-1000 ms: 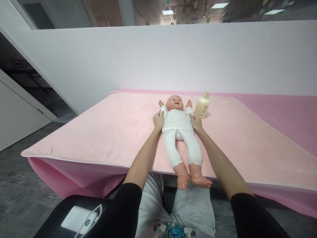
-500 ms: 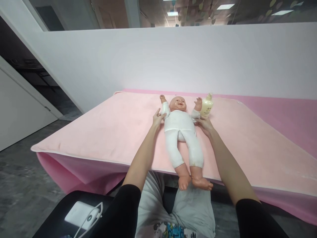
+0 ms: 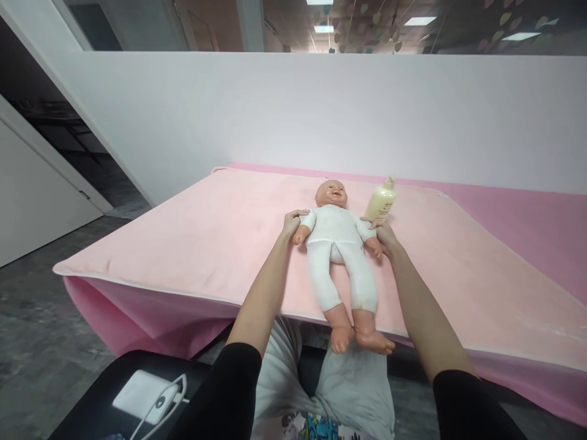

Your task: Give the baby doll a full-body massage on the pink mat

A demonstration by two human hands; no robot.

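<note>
A baby doll (image 3: 334,223) in a white suit lies on its back on the pale pink mat (image 3: 220,244), head toward the wall and bare feet over the near edge. My left hand (image 3: 293,221) is closed around the doll's arm on the left of the view. My right hand (image 3: 384,234) grips the arm on the other side, its thumb over the white sleeve. Both doll arms point down along its sides. Just beyond my right hand a pale yellow pump bottle (image 3: 380,200) leans to the right.
A white wall (image 3: 367,110) rises behind the table, with a window above it. Brighter pink cloth (image 3: 513,226) lies under the mat. At lower left, a white power bank (image 3: 143,394) with a cable rests on a black seat (image 3: 87,406).
The doll's arms were raised beside its head and have swung down to its sides, with my hands on them. The bottle has gone from nearly upright to tilted right.
</note>
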